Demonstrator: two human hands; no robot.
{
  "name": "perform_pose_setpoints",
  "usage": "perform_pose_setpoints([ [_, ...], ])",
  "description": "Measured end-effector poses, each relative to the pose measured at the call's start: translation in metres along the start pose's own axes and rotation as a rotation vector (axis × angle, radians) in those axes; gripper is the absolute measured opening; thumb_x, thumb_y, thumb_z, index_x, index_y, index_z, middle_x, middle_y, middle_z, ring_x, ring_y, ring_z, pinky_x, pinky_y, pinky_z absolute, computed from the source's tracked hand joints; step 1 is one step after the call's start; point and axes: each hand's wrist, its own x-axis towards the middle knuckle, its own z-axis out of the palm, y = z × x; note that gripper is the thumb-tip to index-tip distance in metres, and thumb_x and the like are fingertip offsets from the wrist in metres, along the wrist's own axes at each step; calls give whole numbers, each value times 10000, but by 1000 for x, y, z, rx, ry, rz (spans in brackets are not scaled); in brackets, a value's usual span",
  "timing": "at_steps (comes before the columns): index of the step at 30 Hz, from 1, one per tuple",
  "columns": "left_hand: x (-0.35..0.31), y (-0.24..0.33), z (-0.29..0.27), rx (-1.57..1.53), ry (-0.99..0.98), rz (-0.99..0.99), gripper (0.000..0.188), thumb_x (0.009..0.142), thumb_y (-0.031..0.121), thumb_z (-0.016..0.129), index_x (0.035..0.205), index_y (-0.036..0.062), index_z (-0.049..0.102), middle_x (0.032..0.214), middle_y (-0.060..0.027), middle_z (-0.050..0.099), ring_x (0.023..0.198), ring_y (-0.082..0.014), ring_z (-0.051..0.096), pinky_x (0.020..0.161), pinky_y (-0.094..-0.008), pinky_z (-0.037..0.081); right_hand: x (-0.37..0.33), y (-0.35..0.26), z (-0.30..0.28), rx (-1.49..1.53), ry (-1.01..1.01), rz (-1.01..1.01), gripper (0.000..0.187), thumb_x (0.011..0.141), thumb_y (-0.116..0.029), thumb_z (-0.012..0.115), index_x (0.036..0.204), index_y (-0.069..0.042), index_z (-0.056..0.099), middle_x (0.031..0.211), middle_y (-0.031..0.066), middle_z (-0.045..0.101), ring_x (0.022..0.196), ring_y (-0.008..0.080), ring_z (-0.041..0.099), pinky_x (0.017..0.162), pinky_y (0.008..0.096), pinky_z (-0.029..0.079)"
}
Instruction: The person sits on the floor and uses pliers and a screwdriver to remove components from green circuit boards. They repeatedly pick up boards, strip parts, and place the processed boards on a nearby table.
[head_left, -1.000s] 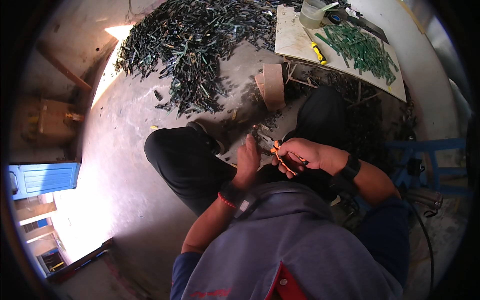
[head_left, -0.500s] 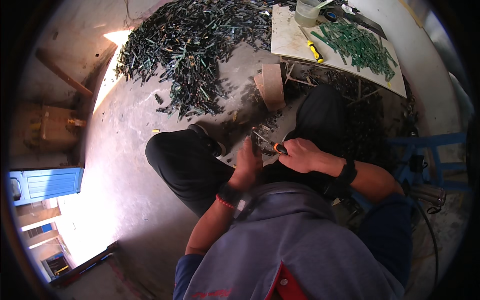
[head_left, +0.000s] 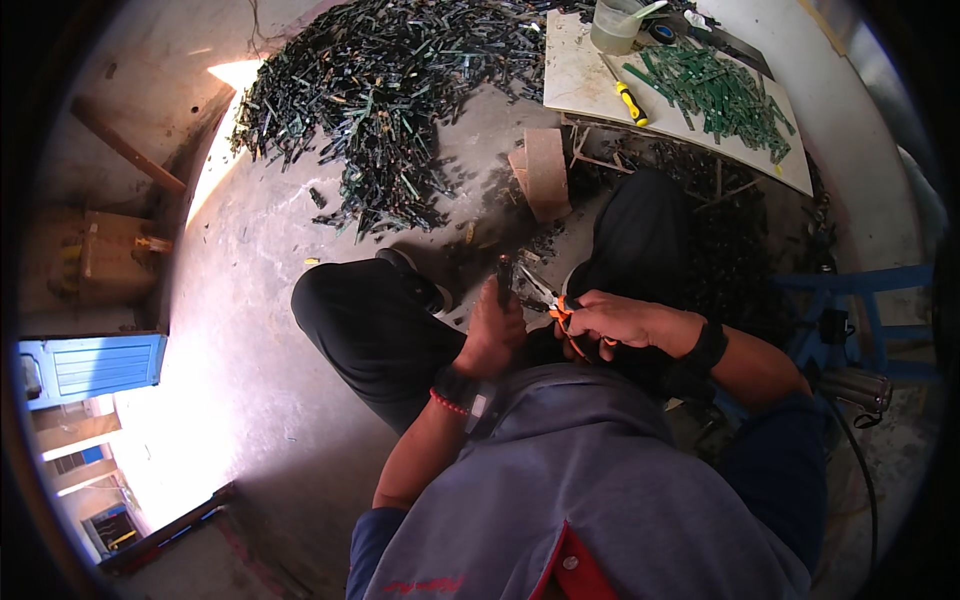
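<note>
My left hand [head_left: 490,330] is closed around a dark, narrow piece [head_left: 504,275] that stands up out of the fist. Its far end looks brownish, and the rest is hidden by the fingers. Across from it, my right hand [head_left: 618,318] grips needle-nose pliers [head_left: 562,309] with orange and black handles. The long metal jaws point toward the dark piece and look slightly parted. A small gap seems to separate the jaw tips from the piece. Both hands are held above the floor between my knees.
A large heap of dark strips [head_left: 390,110] covers the floor ahead. At the far right, a white board [head_left: 580,88] bears green strips [head_left: 715,95], a yellow screwdriver [head_left: 630,103] and a cup of liquid [head_left: 612,28]. Brown cardboard [head_left: 546,172] lies before it; a blue stool [head_left: 850,290] stands right.
My right hand has drawn back slightly and the pliers' handles and jaws have spread apart. The dark piece in my left hand now shows more upright and no longer meets the jaw tips.
</note>
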Motion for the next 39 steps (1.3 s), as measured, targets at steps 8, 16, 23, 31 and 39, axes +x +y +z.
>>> perform_pose_setpoints([
  [8, -1, 1, -2, 25, -46, 32, 456, 942, 494, 332, 702, 111, 390, 492, 50, 233, 381, -88, 190, 383, -254, 179, 7, -2, -4, 137, -103, 53, 296, 844, -193, 450, 1023, 20, 549, 831, 145, 651, 693, 193, 649, 433, 247, 458],
  [16, 0, 3, -2, -44, -83, -24, 457, 947, 497, 315, 685, 129, 385, 493, 52, 236, 384, -85, 192, 384, -253, 179, 9, -3, -2, 163, -105, 42, 309, 833, -217, 457, 1012, 16, 551, 824, 130, 650, 693, 193, 655, 432, 242, 437],
  [23, 2, 3, -8, -81, -153, -46, 466, 944, 511, 313, 676, 137, 388, 491, 56, 239, 380, -82, 194, 383, -246, 171, 7, -5, 2, 204, -157, 35, 311, 854, -198, 431, 1017, 40, 549, 834, 150, 650, 693, 223, 660, 427, 240, 462],
  [31, 5, -3, -9, 32, -136, 22, 514, 934, 538, 327, 629, 126, 376, 480, 53, 255, 376, -79, 207, 375, -249, 175, 7, -12, 8, 147, -111, 74, 301, 849, -202, 430, 996, 31, 550, 820, 136, 646, 685, 204, 655, 425, 250, 456],
  [39, 11, -11, -9, 400, 105, 350, 521, 937, 529, 353, 613, 122, 382, 499, 51, 293, 375, -68, 232, 366, -253, 163, 8, -18, 9, 3, -4, 124, 275, 785, -264, 518, 894, -20, 586, 756, 111, 646, 669, 186, 645, 434, 271, 391],
])
